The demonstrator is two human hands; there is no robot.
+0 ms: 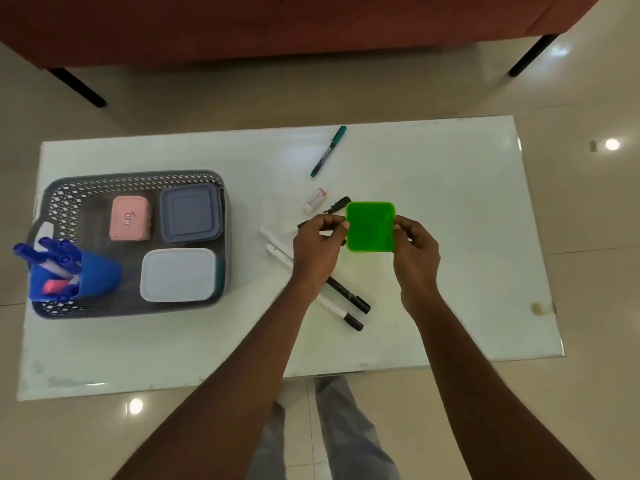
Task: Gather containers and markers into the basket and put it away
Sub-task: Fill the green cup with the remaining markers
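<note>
The green container (370,226) is up above the middle of the white table (450,202), pinched on its two sides by the left hand (317,251) and the right hand (414,252). Under the hands lie black and white markers (346,299). A green marker (328,151) lies at 12 o'clock. At 9 o'clock sits the grey basket (69,195), with pink, grey and white boxes and a blue cup (97,275) of markers inside.
</note>
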